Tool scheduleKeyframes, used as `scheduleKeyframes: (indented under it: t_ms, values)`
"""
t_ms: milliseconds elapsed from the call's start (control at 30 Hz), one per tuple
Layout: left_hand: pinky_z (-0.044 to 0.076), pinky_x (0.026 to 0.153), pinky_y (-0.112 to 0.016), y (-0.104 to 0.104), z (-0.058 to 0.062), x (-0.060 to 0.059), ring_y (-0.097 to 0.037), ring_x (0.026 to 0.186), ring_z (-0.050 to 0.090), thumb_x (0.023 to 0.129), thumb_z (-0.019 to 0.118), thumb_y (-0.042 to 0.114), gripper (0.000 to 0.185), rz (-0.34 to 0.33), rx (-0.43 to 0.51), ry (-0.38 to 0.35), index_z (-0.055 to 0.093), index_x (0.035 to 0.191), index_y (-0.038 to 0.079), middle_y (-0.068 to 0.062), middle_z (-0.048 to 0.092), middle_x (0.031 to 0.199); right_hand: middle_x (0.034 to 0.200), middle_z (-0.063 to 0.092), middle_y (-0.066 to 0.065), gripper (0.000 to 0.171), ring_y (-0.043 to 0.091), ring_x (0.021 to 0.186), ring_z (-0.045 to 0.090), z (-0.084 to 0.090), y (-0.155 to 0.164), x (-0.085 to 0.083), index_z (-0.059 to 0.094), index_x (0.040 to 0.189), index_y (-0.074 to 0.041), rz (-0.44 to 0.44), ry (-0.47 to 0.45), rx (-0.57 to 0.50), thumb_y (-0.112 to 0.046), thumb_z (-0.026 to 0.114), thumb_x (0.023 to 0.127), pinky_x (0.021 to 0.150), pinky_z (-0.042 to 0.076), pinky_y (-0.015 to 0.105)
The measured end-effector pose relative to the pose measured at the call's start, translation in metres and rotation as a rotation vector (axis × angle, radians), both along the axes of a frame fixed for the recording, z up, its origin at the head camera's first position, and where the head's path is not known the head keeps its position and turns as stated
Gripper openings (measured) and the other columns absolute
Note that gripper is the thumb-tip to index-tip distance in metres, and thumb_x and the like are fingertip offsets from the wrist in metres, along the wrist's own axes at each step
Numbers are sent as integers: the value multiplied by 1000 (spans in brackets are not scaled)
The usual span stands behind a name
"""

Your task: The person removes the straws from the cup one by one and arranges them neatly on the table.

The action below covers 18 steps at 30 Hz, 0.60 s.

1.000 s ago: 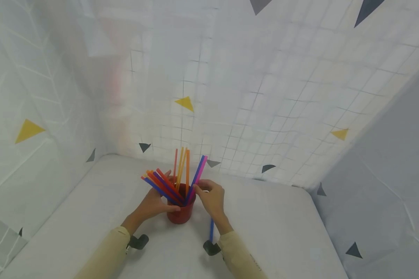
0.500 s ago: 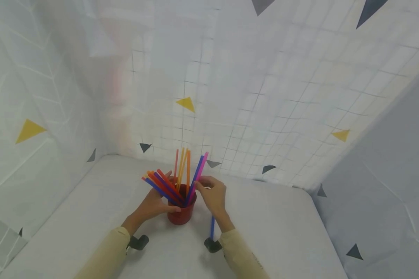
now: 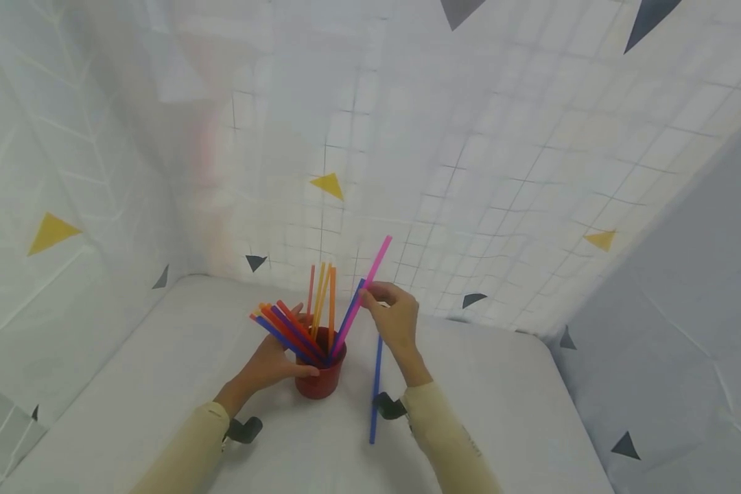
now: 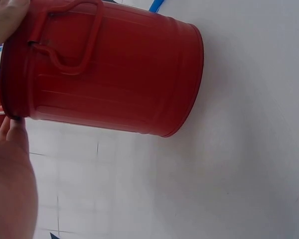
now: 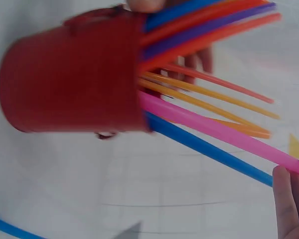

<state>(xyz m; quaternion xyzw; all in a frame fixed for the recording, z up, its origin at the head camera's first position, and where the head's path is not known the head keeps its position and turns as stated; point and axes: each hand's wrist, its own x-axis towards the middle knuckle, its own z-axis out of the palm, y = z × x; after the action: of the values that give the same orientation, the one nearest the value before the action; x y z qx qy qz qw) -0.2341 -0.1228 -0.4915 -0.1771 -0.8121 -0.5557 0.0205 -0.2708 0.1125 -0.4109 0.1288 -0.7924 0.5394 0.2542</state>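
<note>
A small red metal pail [image 3: 318,385] with wire handles stands on the white table, full of coloured drinking straws. My left hand [image 3: 270,361] grips its rim, thumb on the near side and fingers behind. In the left wrist view the side of the pail [image 4: 119,69] fills the upper part. A pink straw [image 3: 378,261] is pinched between the thumb and fingers of my right hand [image 3: 396,317]; its lower end is inside the pail. Right beside it leans a blue straw [image 5: 209,149]. Red, orange, yellow, purple and other blue straws lean left or stand at the back.
A single blue straw [image 3: 376,405] lies on the table [image 3: 481,405], right of the pail and partly under the right wrist. Pale fabric walls [image 3: 457,171] with grid lines and triangles rise behind and at both sides. Dark wrist cameras [image 3: 245,430] hang below the wrists.
My right hand has moved up and right, drawing the pink straw partly out of the pail, above the blue one. More of the blue straw on the table shows. The left hand stays.
</note>
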Motion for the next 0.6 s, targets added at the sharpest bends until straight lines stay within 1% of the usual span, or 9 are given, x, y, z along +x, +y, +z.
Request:
scheduleKeyframes:
  t_ms: [167,233,333,467,600]
  values:
    - [30,106,-64,-2,-12,-8,-27,138,39,69,90,23,114,6,0,11,17,155,33,-2,44,149,83,73,-3,15,13,73,70,23,10,-7,74,98,-12,-5,59,-4,-24,74,89,77,58,37]
    - [32,105,-64,-2,-16,-11,-26,138,40,67,91,27,113,7,0,22,18,154,36,1,45,148,84,72,-3,16,13,75,70,32,15,-10,74,99,-13,-25,71,4,-26,73,89,78,57,36]
    - [33,104,-64,-4,-20,-14,-26,137,41,67,91,31,113,2,2,37,19,154,36,2,46,148,87,73,-1,19,15,79,70,39,24,-13,74,100,-11,-45,72,0,-26,73,89,82,57,36]
    - [34,103,-64,-5,-22,-14,-27,137,41,67,91,34,113,-2,0,41,20,155,34,0,46,148,90,73,1,21,14,81,71,38,37,-17,74,103,-10,-66,12,-4,-27,73,90,83,56,33]
    - [33,104,-64,-5,-21,-14,-27,137,41,67,91,34,113,-4,-3,38,19,154,36,0,45,148,91,73,2,23,14,79,71,27,48,-17,74,105,-11,-79,-85,-24,-28,72,90,80,57,31]
